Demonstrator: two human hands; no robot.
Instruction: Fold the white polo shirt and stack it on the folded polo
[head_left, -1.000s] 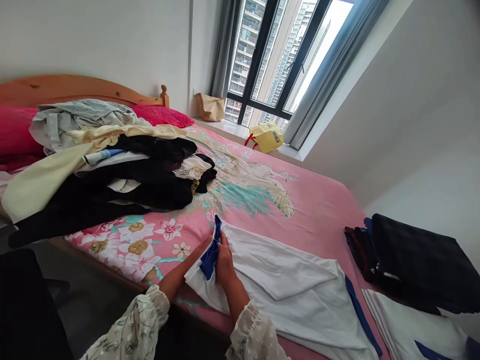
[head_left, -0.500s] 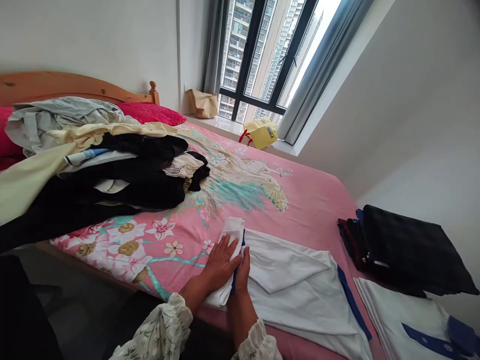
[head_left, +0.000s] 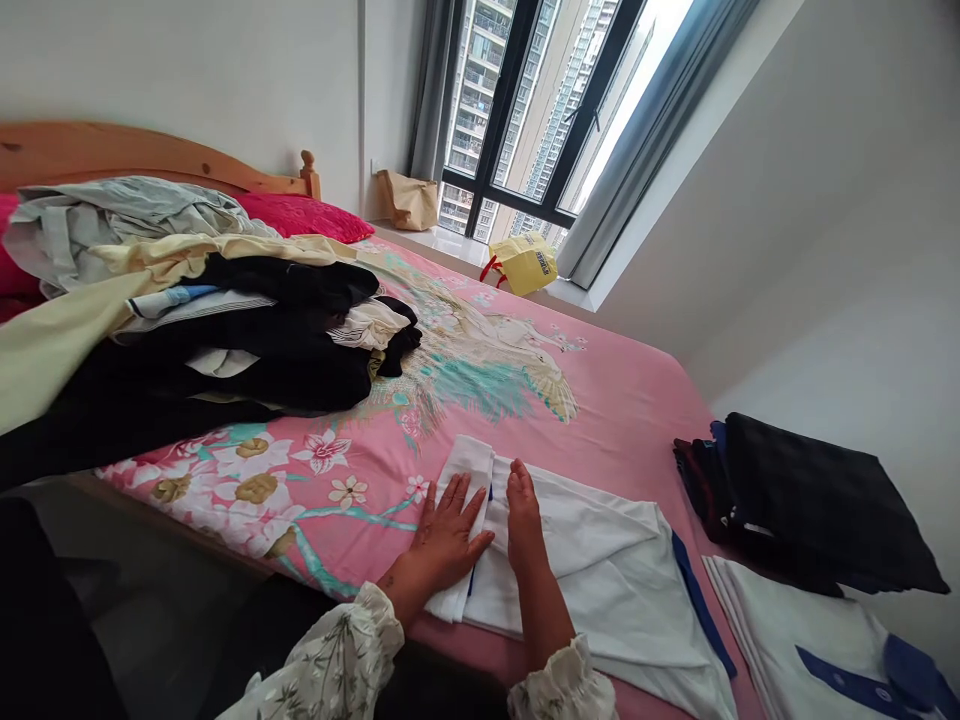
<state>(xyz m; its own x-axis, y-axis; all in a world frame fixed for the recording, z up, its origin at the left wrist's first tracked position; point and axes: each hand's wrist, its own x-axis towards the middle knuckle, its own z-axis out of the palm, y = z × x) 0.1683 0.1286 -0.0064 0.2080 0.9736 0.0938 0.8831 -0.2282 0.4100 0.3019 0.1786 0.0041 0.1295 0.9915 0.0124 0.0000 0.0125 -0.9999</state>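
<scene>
White blue-trimmed cloth garment (head_left: 600, 560) lies half folded at the near edge of the pink bed (head_left: 637, 400). The left hand (head_left: 446, 538) and right hand (head_left: 525, 522) press it, open and flat. The tangled clothes heap (head_left: 225, 340) is still unfolded.

On the bed (head_left: 622, 400): one left hand (head_left: 446, 535), one right hand (head_left: 525, 520), one white garment (head_left: 600, 570), one clothes heap (head_left: 225, 340), one dark folded stack (head_left: 810, 500), one white folded stack (head_left: 817, 650). Beyond it: one paper bag (head_left: 409, 200), one yellow bag (head_left: 525, 265).
</scene>
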